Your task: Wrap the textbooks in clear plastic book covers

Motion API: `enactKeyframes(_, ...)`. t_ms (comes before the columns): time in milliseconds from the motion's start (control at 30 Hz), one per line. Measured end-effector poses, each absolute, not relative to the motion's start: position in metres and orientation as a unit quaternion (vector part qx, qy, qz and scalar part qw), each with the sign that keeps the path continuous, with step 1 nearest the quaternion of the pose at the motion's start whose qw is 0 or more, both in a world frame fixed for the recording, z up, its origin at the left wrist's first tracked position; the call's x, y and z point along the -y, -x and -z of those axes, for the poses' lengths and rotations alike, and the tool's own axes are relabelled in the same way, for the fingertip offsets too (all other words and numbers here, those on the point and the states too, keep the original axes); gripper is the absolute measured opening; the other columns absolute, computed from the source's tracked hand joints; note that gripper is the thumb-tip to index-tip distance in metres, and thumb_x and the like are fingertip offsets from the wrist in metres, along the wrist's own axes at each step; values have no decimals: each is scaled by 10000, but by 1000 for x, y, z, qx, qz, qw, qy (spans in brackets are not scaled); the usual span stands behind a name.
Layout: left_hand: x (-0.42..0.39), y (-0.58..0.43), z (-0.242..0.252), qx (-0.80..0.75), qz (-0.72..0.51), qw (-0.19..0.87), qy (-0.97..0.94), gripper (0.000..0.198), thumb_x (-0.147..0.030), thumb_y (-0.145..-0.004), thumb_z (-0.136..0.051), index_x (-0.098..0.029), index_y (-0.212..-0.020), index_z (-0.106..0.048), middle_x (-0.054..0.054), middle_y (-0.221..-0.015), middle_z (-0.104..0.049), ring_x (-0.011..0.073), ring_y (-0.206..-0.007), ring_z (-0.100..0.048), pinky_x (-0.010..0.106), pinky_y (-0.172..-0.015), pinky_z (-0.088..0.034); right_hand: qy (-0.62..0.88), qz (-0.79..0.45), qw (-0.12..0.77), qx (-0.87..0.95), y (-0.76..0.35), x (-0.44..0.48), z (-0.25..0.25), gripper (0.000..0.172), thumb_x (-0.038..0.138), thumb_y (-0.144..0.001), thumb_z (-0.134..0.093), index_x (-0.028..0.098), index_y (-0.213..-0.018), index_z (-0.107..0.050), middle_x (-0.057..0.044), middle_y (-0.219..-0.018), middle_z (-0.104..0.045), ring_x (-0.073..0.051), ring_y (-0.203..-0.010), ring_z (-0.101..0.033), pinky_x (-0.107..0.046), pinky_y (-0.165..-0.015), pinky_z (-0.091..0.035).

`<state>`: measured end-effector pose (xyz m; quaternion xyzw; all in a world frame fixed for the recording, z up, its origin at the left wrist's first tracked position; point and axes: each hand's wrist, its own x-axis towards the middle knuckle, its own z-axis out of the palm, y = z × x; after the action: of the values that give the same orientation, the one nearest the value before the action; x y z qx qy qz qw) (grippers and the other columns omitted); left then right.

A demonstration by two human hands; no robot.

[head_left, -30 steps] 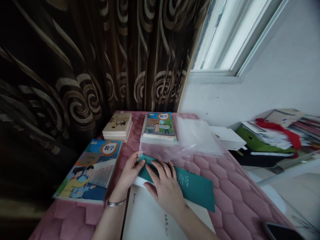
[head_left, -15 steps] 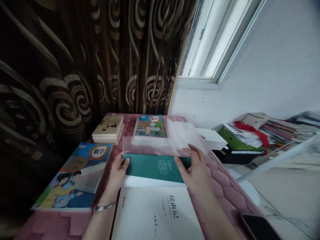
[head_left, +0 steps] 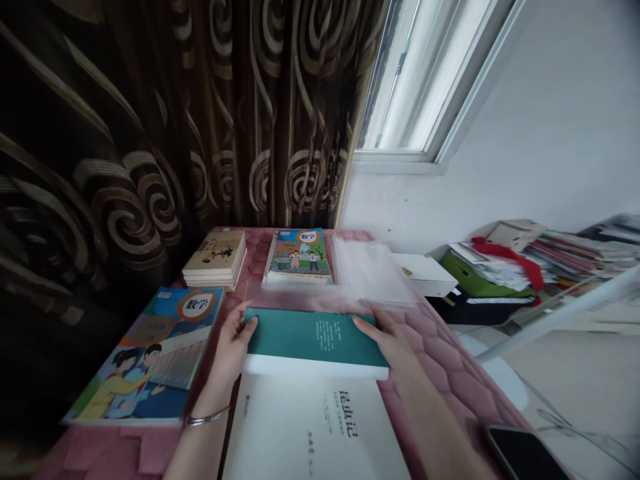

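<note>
A book lies open before me, its white title page (head_left: 310,427) printed with dark characters. Beyond that page is its green cover flap (head_left: 305,337), with small white text and a white lower edge. My left hand (head_left: 237,337) grips the flap's left end, thumb on top and the other fingers curled at the side. At the right end, my right hand (head_left: 385,337) is closed on the same flap with its thumb on top; its other fingers are partly hidden. Translucent plastic sheets (head_left: 373,270) lie just past the flap, slightly blurred.
A blue textbook (head_left: 145,360) lies to the left, a stack of small books (head_left: 215,260) behind it. Another textbook (head_left: 297,257) is at the back on the pink quilted cover (head_left: 440,373). A white box (head_left: 425,275) and a phone (head_left: 523,453) are on the right.
My right hand has lowered, its raised fingers closing around the flap's right end. The clear plastic raised behind the flap has dropped from view. My left hand has stayed nearly in place.
</note>
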<state>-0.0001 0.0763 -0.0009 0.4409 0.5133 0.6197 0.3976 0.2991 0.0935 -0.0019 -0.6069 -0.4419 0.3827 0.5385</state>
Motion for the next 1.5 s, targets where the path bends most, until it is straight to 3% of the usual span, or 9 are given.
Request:
enactKeyframes(167, -80, 0, 9, -531, -624, 373, -435, 452, -363, -699, -693, -208, -1117, -622, 15, -993, -658, 166, -906, -584, 277, -844, -414, 534, -398, 575, 475, -299, -88, -3, 748, 434, -589, -786, 279, -1283, -555, -17, -981, -730, -253, -835, -655, -413, -714, -540)
enactKeyframes(400, -82, 2, 14, -518, -610, 339, -495, 428, -398, -766, -660, -194, -1133, -578, 38, -983, -645, 167, -883, -588, 285, -835, -428, 509, -394, 599, 477, -299, -84, -10, 761, 445, -585, -824, 241, -1262, -545, -60, -1023, -717, -215, -847, -640, -363, -736, -503)
enactKeyframes(567, -81, 2, 13, -518, -615, 321, -500, 416, -404, -778, -652, -210, -1134, -560, 37, -1011, -630, 162, -899, -585, 285, -850, -434, 516, -410, 606, 445, -299, -80, -15, 691, 450, -594, -821, 268, -1212, -571, -33, -974, -710, -210, -839, -639, -362, -737, -497)
enactKeyframes(833, -83, 2, 13, -529, -608, 294, -514, 392, -432, -784, -645, -225, -1109, -576, 57, -1131, -605, 188, -995, -579, 325, -931, -421, 504, -409, 625, 434, -300, -89, -13, 585, 476, -510, -848, 230, -974, -589, -22, -804, -697, -211, -744, -633, -347, -674, -483)
enactKeyframes(1000, -83, 2, 12, -531, -603, 274, -528, 378, -444, -791, -626, -231, -1099, -578, 60, -1136, -599, 209, -1048, -561, 357, -982, -392, 534, -402, 609, 426, -305, -88, -18, 448, 511, -488, -835, 225, -703, -565, 20, -634, -588, -168, -620, -547, -304, -573, -432)
enactKeyframes(1100, -83, 1, 9, -534, -602, 263, -533, 377, -450, -790, -623, -238, -1098, -579, 55, -1124, -602, 209, -1043, -559, 353, -978, -396, 561, -408, 562, 450, -307, -82, -22, 389, 526, -554, -794, 211, -604, -571, 22, -576, -549, -146, -565, -491, -275, -506, -376)
enactKeyframes(1267, -80, -2, 4, -534, -611, 248, -530, 370, -474, -763, -642, -245, -1047, -584, 53, -1099, -603, 216, -1053, -546, 336, -952, -408, 572, -387, 524, 498, -307, -77, -21, 375, 521, -671, -706, 207, -524, -562, 23, -548, -515, -135, -539, -452, -268, -485, -331)
enactKeyframes(1500, -79, -1, 5, -515, -626, 294, -506, 411, -476, -748, -662, -246, -1067, -542, 37, -1033, -614, 206, -989, -576, 317, -895, -439, 563, -443, 552, 426, -302, -83, -15, 382, 485, -566, -785, 198, -527, -535, 47, -514, -494, -113, -506, -437, -258, -491, -328)
